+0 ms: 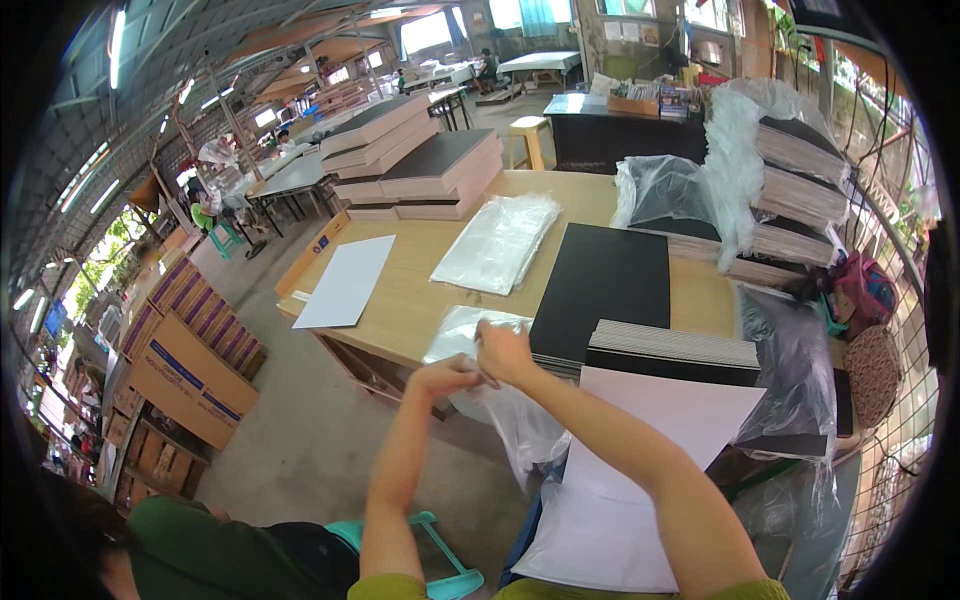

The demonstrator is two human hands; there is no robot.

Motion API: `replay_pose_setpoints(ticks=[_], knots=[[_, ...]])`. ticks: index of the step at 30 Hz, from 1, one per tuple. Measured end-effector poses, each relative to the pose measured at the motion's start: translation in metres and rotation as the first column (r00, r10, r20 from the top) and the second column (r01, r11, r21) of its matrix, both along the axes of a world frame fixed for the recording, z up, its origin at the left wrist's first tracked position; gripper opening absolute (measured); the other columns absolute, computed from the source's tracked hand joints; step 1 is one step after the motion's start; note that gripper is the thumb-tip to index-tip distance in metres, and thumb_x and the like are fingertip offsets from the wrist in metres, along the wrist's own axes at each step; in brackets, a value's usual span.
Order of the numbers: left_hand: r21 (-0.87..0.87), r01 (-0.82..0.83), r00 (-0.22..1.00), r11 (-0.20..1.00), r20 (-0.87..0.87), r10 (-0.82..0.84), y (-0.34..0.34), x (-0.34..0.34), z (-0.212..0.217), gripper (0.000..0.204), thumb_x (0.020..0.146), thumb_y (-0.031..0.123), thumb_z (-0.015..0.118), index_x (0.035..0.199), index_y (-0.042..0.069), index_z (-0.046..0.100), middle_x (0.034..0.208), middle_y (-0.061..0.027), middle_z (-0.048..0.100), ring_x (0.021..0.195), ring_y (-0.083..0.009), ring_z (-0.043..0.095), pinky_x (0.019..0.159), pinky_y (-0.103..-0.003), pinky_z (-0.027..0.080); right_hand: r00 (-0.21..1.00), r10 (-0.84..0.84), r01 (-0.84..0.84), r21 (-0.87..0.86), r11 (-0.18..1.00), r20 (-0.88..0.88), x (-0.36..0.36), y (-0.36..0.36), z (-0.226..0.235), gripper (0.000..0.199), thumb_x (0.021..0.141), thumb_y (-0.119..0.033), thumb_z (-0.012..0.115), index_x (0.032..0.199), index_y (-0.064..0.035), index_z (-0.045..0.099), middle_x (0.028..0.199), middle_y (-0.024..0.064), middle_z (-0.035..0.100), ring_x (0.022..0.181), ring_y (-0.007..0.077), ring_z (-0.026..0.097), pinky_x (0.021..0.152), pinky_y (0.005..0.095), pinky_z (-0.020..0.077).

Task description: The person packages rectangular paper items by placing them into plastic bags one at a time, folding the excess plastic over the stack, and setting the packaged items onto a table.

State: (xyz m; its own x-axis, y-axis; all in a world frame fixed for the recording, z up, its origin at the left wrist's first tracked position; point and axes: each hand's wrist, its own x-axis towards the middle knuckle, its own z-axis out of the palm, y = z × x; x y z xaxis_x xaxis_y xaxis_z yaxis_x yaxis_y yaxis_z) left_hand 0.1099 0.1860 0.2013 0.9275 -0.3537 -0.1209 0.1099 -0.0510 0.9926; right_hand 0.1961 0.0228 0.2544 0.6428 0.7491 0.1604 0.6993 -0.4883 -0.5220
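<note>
At the table's near edge, my left hand (pixel 450 376) and my right hand (pixel 503 352) are close together, fingers closed on a clear plastic bag (pixel 465 330). Part of the plastic lies on the table behind my hands, and loose plastic (pixel 525 430) hangs below the edge. Just right of my right hand is a stack of black boards (pixel 610 280). A pile of white-edged boards (pixel 675 345) stands beside it, with white sheets (pixel 660 420) in front, partly under my right forearm. Farther back lies a stack of flat clear bags (pixel 498 243).
A white sheet (pixel 345 282) lies on the wooden table (pixel 590 195) at left. Black-topped board stacks (pixel 440 165) rise at the back left; plastic-wrapped stacks (pixel 800 190) stand at right. A person in a dark green shirt (pixel 220 550) is near a teal stool (pixel 455 580) at lower left.
</note>
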Motion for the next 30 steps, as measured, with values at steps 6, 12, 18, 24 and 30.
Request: replay_pose_setpoints(ticks=[6, 12, 18, 24, 30], knots=[[-0.149, 0.125, 0.966, 0.981, 0.242, -0.086, -0.032, -0.131, 0.097, 0.049, 0.081, 0.049, 0.065, 0.099, 0.003, 0.066, 0.081, -0.0041, 0.062, 0.077, -0.012, 0.055, 0.071, -0.027, 0.044, -0.168, 0.718, -0.766, 0.548, 0.337, -0.676, -0.037, -0.092, 0.052, 0.039, 0.085, -0.038, 0.064, 0.091, 0.0003, 0.065, 0.085, 0.0085, 0.066, 0.072, 0.0125, 0.062, 0.057, 0.0238, 0.0487], [-0.769, 0.371, 0.926, 0.52, 0.35, -0.142, -0.128, -0.143, 0.08, 0.05, 0.08, 0.049, 0.067, 0.105, 0.006, 0.064, 0.085, -0.0044, 0.064, 0.077, -0.0156, 0.057, 0.074, -0.034, 0.045, -0.294, 0.92, -0.348, 0.926, 0.15, -0.259, -0.017, -0.22, 0.099, 0.025, 0.088, -0.026, 0.062, 0.086, -0.0015, 0.066, 0.085, 0.0121, 0.065, 0.077, 0.0258, 0.063, 0.084, 0.0418, 0.0462], [-0.825, 0.418, 0.908, 0.38, 0.361, -0.213, -0.173, -0.107, 0.082, 0.052, 0.078, 0.049, 0.068, 0.111, 0.008, 0.063, 0.089, -0.0047, 0.065, 0.078, -0.0192, 0.058, 0.077, -0.04, 0.046, 0.02, 0.674, -0.466, 0.59, 0.66, -0.738, -0.014, -0.318, 0.043, 0.027, 0.088, -0.028, 0.06, 0.088, -0.0008, 0.062, 0.089, 0.0106, 0.062, 0.08, 0.0231, 0.061, 0.081, 0.041, 0.0484], [-0.424, 0.223, 0.97, 0.878, 0.012, -0.241, -0.194, -0.095, 0.073, 0.052, 0.081, 0.044, 0.067, 0.12, 0.011, 0.058, 0.088, -0.0053, 0.065, 0.081, -0.0204, 0.06, 0.076, -0.045, 0.048, 0.155, 0.524, 0.432, 0.534, 0.726, -0.837, -0.049, -0.388, 0.048, 0.029, 0.089, -0.025, 0.058, 0.089, 0.0035, 0.06, 0.08, 0.0124, 0.059, 0.073, 0.0255, 0.058, 0.079, 0.0447, 0.0502], [-0.879, 0.475, 0.871, 0.045, 0.463, -0.166, -0.223, -0.057, 0.076, 0.032, 0.09, 0.033, 0.057, 0.118, 0.017, 0.053, 0.066, -0.0049, 0.053, 0.064, -0.0182, 0.057, 0.052, -0.03, 0.047, 0.033, 0.779, -0.143, 0.769, 0.623, -0.626, -0.051, -0.409, -0.028, 0.038, 0.069, -0.028, 0.08, 0.085, 0.0029, 0.064, 0.087, 0.0141, 0.065, 0.083, 0.0268, 0.06, 0.079, 0.0435, 0.044]])
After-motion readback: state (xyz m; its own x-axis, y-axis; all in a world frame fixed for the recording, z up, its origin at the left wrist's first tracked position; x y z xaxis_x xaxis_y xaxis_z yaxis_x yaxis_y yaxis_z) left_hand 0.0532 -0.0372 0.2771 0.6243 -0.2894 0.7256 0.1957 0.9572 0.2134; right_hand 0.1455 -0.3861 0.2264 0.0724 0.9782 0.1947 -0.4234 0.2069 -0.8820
